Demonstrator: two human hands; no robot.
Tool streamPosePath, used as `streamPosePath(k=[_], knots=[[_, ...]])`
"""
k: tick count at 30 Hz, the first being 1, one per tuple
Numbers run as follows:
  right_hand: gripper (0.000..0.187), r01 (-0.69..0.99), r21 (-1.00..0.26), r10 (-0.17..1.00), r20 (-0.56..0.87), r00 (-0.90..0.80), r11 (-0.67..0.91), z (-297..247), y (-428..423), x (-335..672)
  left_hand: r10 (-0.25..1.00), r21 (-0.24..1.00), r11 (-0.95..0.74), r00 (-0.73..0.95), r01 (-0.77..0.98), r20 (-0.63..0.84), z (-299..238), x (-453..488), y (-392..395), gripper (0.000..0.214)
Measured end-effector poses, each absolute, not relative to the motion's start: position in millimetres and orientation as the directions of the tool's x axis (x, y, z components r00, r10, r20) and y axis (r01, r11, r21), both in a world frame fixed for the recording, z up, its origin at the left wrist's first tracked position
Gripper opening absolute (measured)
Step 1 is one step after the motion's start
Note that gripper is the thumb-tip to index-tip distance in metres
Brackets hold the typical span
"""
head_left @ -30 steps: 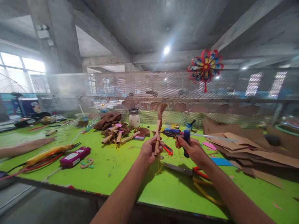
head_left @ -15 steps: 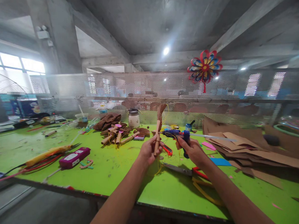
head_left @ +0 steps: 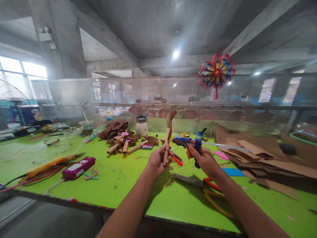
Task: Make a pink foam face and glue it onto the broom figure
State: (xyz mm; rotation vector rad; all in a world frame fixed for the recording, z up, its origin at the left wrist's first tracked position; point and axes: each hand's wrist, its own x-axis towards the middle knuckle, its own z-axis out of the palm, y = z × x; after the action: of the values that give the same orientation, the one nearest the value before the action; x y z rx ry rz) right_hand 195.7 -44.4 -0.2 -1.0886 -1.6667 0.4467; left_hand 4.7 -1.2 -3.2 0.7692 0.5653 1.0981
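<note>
My left hand (head_left: 158, 160) is closed round a small brown paper broom (head_left: 169, 130), held upright by its rolled handle with the fringed head on top. My right hand (head_left: 204, 158) grips a blue hot glue gun (head_left: 190, 142) with a clear glue stick poking out to the right; its nozzle points left at the broom's handle. Both hands hover above the green table (head_left: 125, 187). Yellow string hangs under the broom.
Scissors with red handles (head_left: 198, 182) lie under my hands. A heap of finished paper brooms (head_left: 126, 140) and a white jar (head_left: 142, 125) stand behind. Brown cardboard sheets (head_left: 263, 157) are stacked right. A purple case (head_left: 78, 167) and long pliers (head_left: 53, 161) lie left. A mesh screen backs the table.
A co-worker's arm that lay on the table at the far left has gone out of view. My hands with the broom and glue gun have barely moved.
</note>
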Motion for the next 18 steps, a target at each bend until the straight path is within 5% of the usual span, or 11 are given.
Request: streamPosePath(k=[18], knots=[[0.055,0.427,-0.731,0.822,0.567,-0.054,0.532,-1.9,-45.3,197.7,0.937,0.779,0.234,0.348,-0.582,-0.021,-1.0,2.6,-2.6,0.027]])
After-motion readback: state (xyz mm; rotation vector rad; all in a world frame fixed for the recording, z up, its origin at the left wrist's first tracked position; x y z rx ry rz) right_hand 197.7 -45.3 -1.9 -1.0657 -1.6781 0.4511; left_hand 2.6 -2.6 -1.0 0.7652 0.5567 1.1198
